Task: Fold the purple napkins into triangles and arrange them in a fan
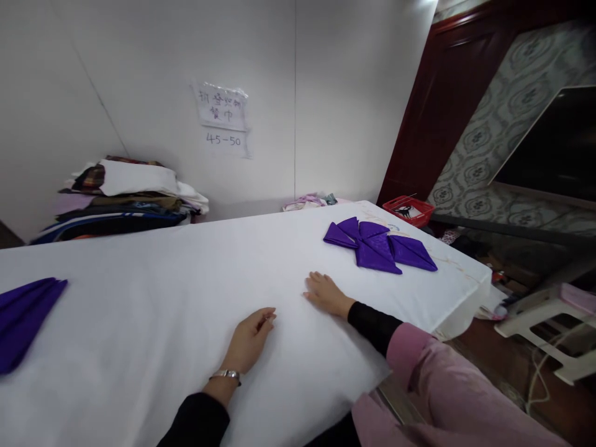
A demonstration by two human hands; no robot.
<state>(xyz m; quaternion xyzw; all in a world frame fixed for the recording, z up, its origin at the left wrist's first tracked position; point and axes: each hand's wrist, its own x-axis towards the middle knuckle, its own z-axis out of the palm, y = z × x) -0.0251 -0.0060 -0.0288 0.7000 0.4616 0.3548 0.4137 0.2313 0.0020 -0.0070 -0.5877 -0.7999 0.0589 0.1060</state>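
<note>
My left hand (251,340), with a metal band at the wrist, is over the white cloth (153,323) on the table. Its fingers curl in towards the thumb, and I cannot make out whether anything small is between them. Flat on the same cloth, fingers stretched out, lies my right hand (328,295). Beyond it sit several folded purple napkins, among them a pointed one (376,253) and one at the right (413,251). Another purple cloth (28,316), gathered to a point, is cut off by the left edge of view.
A stack of folded clothes (130,192) rises behind the table at left. A handwritten sign (223,118) hangs on the white wall. A red basket (410,212) stands past the table's far right corner. A white stool (552,332) is at the right.
</note>
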